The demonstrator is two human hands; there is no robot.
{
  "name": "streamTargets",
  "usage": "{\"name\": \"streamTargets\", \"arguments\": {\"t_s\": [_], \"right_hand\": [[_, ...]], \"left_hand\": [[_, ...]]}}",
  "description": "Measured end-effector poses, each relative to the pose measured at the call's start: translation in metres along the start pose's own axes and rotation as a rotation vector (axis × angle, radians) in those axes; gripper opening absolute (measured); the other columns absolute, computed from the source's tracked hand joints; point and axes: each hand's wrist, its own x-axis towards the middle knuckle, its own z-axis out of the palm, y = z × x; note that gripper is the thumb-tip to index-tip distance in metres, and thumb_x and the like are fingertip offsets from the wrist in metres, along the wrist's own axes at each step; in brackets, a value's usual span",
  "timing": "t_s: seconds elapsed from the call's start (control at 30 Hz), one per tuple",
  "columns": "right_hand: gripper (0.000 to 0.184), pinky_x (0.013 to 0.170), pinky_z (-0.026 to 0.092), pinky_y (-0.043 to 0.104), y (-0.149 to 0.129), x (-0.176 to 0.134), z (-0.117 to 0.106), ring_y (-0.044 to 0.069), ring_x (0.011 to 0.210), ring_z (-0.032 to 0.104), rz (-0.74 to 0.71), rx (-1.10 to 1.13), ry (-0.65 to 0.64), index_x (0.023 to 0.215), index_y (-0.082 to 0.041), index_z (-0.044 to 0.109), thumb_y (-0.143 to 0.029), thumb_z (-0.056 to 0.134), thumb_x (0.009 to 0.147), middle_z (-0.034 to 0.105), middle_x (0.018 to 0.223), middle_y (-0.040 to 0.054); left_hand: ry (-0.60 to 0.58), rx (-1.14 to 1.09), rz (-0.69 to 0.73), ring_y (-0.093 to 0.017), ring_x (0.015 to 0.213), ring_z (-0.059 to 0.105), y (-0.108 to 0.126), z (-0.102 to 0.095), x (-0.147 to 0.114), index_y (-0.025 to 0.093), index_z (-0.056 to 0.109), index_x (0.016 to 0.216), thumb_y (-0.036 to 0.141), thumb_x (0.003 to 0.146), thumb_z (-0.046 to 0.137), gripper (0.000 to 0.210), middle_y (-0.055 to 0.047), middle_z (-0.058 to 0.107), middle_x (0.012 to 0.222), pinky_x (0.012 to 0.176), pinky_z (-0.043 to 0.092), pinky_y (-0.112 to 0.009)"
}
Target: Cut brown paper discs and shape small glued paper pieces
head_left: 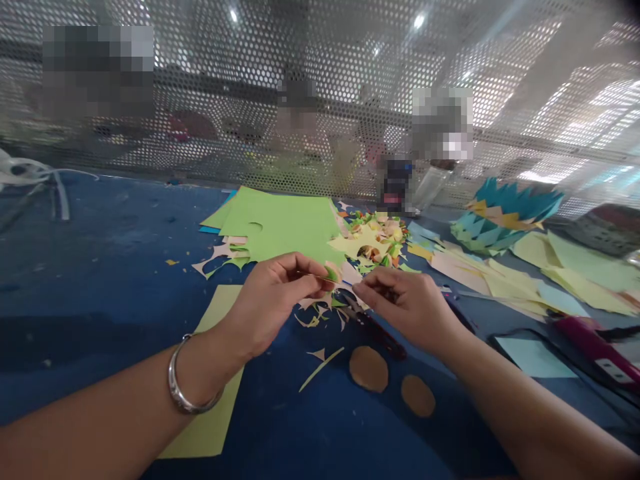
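My left hand (280, 293) is closed, with thumb and fingers pinching a small green and peach curl of paper (332, 271). From the right, my right hand (407, 298) pinches a thin stick (346, 283) that shows blue near the fingertips and reaches toward the curl. Most of the stick is hidden by the fingers. Under the hands lie dark-handled scissors (380, 331) and thin paper offcuts (314, 319). Two brown round discs (369, 369) rest in front of the right hand. A yellow-green paper sheet (220, 407) lies partly under the left wrist.
Green paper sheets (285, 227) are stacked beyond my hands, beside a heap of small paper curls (383, 230). Farther right stand a zigzag-edged paper ring (510, 217), loose pastel sheets (505, 283) and a purple power strip (600, 350) with cables. A perforated metal screen (225, 153) borders the blue table (115, 267).
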Motion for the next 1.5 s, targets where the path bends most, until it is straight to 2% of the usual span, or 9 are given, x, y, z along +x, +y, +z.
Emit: {"name": "streamTargets", "arguments": {"t_s": [0.23,0.37,0.6,0.77,0.93,1.1,1.3,1.5], "right_hand": [[0.035,0.05,0.043,0.022,-0.013,-0.005,0.005,0.008,0.05,0.06,0.015,0.348,-0.064,0.081,-0.019,0.066,-0.046,0.057,0.101,0.061,0.067,-0.0029],[0.03,0.047,0.045,0.02,-0.011,-0.004,0.003,0.008,0.049,0.061,0.032,0.411,-0.061,0.087,-0.019,0.069,-0.044,0.059,0.101,0.064,0.07,-0.0025],[0.027,0.048,0.049,0.019,-0.009,-0.003,0.006,0.008,0.049,0.062,0.059,0.503,-0.062,0.093,-0.018,0.069,-0.044,0.063,0.098,0.067,0.074,-0.0012],[0.026,0.049,0.049,0.019,-0.013,-0.004,0.005,0.007,0.05,0.062,0.049,0.519,-0.088,0.093,-0.018,0.07,-0.043,0.065,0.097,0.066,0.074,-0.001],[0.022,0.049,0.049,0.019,-0.015,-0.005,0.006,0.008,0.05,0.062,0.038,0.517,-0.098,0.096,-0.019,0.069,-0.041,0.065,0.096,0.064,0.07,-0.0031],[0.018,0.049,0.048,0.02,-0.015,-0.005,0.008,0.008,0.051,0.061,0.028,0.495,-0.066,0.098,-0.02,0.068,-0.037,0.065,0.096,0.063,0.069,-0.0034],[0.012,0.058,0.051,0.022,-0.015,-0.006,0.011,0.01,0.061,0.061,-0.044,0.417,-0.008,0.101,-0.02,0.069,-0.024,0.066,0.091,0.069,0.078,-0.001],[0.006,0.058,0.049,0.023,-0.018,-0.008,0.009,0.01,0.06,0.06,-0.062,0.424,-0.001,0.094,-0.02,0.068,-0.024,0.064,0.091,0.068,0.075,-0.0017]], "left_hand": [[-0.06,0.229,0.084,-0.017,0.087,0.071,-0.001,0.005,-0.006,0.018,0.078,0.085,0.019,0.084,0.074,0.004,-0.004,0.078,0.092,0.083,0.055,-0.029],[-0.07,0.159,0.029,-0.017,0.09,0.071,-0.003,0.003,-0.006,0.021,0.082,0.093,0.03,0.09,0.072,0.013,-0.004,0.08,0.097,0.085,0.054,-0.029],[-0.036,0.068,-0.018,-0.011,0.081,0.067,-0.008,0.007,-0.004,0.02,0.079,0.089,0.026,0.078,0.086,0.015,-0.001,0.077,0.088,0.079,0.052,-0.023],[0.0,-0.015,-0.082,-0.009,0.071,0.065,-0.008,0.011,-0.005,0.018,0.071,0.081,0.021,0.076,0.086,0.016,0.003,0.071,0.075,0.072,0.052,-0.021],[0.024,-0.07,-0.106,-0.01,0.073,0.068,-0.008,0.012,-0.004,0.017,0.066,0.08,0.02,0.076,0.084,0.019,0.003,0.071,0.077,0.076,0.054,-0.023],[0.034,-0.07,-0.065,-0.009,0.072,0.066,-0.009,0.012,-0.006,0.018,0.064,0.08,0.019,0.076,0.084,0.02,0.003,0.07,0.077,0.074,0.053,-0.022],[0.018,0.167,0.124,-0.012,0.077,0.066,-0.008,0.013,-0.011,0.019,0.059,0.081,0.021,0.081,0.08,0.022,0.0,0.072,0.086,0.073,0.053,-0.025],[0.024,0.315,0.169,-0.013,0.074,0.062,-0.004,0.015,-0.016,0.021,0.054,0.081,0.026,0.083,0.077,0.024,0.0,0.069,0.083,0.069,0.051,-0.026]]}}
